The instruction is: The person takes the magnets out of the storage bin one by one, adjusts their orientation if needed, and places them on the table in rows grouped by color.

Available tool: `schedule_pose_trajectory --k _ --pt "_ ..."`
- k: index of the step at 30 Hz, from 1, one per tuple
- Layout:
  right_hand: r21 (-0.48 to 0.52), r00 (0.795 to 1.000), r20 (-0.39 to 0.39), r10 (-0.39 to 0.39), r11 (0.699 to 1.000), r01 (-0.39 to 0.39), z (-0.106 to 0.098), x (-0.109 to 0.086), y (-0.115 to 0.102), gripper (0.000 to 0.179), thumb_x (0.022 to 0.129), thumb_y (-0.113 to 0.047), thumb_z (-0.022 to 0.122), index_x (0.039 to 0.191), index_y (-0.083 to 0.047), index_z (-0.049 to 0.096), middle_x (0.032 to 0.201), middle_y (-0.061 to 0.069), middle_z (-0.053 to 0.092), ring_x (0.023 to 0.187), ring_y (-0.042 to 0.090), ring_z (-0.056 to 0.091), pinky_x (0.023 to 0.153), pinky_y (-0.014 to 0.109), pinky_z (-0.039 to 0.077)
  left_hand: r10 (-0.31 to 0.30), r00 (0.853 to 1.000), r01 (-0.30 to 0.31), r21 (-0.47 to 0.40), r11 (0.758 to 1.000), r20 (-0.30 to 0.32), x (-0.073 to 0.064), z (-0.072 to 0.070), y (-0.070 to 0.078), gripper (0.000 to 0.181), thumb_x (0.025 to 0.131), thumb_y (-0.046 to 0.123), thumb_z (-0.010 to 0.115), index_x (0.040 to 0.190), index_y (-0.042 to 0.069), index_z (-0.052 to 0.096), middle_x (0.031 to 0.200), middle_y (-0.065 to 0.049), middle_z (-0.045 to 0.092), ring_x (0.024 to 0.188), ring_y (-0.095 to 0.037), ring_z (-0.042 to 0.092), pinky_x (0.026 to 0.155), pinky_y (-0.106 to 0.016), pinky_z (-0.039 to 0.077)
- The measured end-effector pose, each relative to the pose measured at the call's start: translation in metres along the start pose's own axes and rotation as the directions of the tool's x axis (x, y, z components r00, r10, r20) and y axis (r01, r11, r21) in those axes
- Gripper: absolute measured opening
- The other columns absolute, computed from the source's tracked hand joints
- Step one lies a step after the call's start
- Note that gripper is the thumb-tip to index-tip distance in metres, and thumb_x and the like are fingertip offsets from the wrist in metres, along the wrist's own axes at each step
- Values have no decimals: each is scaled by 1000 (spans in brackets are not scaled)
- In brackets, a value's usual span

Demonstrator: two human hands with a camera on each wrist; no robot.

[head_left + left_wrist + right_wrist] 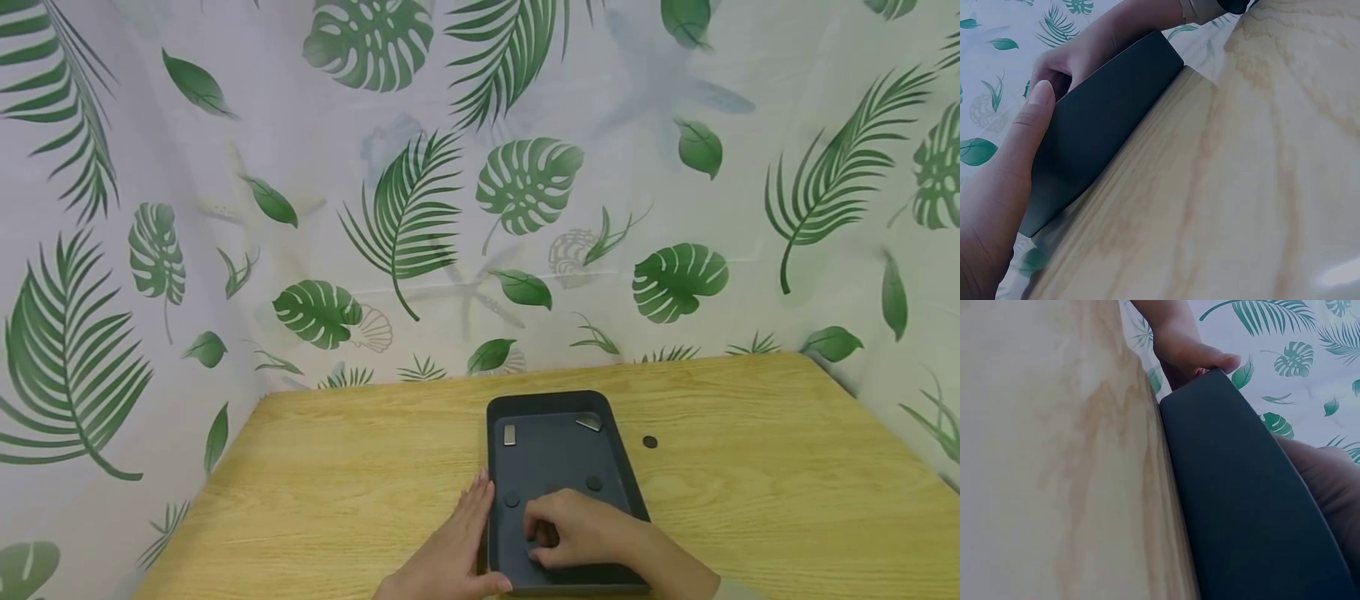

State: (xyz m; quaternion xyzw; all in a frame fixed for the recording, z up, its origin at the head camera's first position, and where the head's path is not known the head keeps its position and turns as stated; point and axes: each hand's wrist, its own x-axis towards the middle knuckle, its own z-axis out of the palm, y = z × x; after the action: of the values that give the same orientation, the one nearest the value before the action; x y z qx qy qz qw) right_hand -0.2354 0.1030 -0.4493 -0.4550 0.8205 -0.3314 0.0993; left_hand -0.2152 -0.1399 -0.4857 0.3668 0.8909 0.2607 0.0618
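Observation:
A dark rectangular tray [551,408] with raised walls sits on the wooden table. My left hand [453,542] lies along its left wall with fingers fairly straight, the thumb [1041,100] over the near rim. Inside the near part of the tray, my right hand [573,529] is bent down with curled fingers and the thumb close below them; I cannot tell whether they pinch anything. Two dark round discs, one left [512,499] and one right [594,483], lie on the tray floor by that hand. The wrist views show mostly the tray's outer wall.
At the tray's far end are a small silvery rectangular piece [510,435] and a shiny angular piece [589,422] in the right corner. Another dark disc [650,442] lies on the table [360,467] right of the tray. A leaf-patterned curtain [570,317] hangs behind.

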Motion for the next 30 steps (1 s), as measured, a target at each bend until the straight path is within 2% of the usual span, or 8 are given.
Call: schedule_pose_trajectory --k 11,18,24,30 --pt "-6 990 -91 -109 994 109 -15 -5 -4 8 84 -8 69 89 -12 63 75 -11 58 63 -6 50 56 13 48 0 1000 0 -2 1000 -9 0 1 -1 94 92 61 44 152 2 2 159 -12 -7 146 -24 -1 116 -46 18" --pt "-33 988 -118 -95 995 92 -25 -10 -2 8 85 -9 68 89 -11 62 74 -11 57 62 -5 48 55 15 47 -8 1000 8 7 1000 -18 0 2 -2 96 90 64 43 152 3 2 159 -11 -6 146 -23 -1 116 -46 19" --pt "-79 979 -177 -103 993 90 -39 -18 2 10 84 -8 69 89 -11 62 76 -9 57 64 -3 49 56 16 47 -14 1000 14 8 1000 -27 0 3 0 98 89 67 41 152 3 2 159 -10 -6 146 -22 0 116 -46 18" --pt "-194 969 -238 -63 981 16 -58 -28 6 13 81 -5 71 88 -10 61 77 -8 58 66 -2 50 57 18 48 -8 1000 8 16 1000 -24 -1 2 2 101 88 71 36 151 1 2 159 -12 -8 146 -23 -2 116 -46 18"
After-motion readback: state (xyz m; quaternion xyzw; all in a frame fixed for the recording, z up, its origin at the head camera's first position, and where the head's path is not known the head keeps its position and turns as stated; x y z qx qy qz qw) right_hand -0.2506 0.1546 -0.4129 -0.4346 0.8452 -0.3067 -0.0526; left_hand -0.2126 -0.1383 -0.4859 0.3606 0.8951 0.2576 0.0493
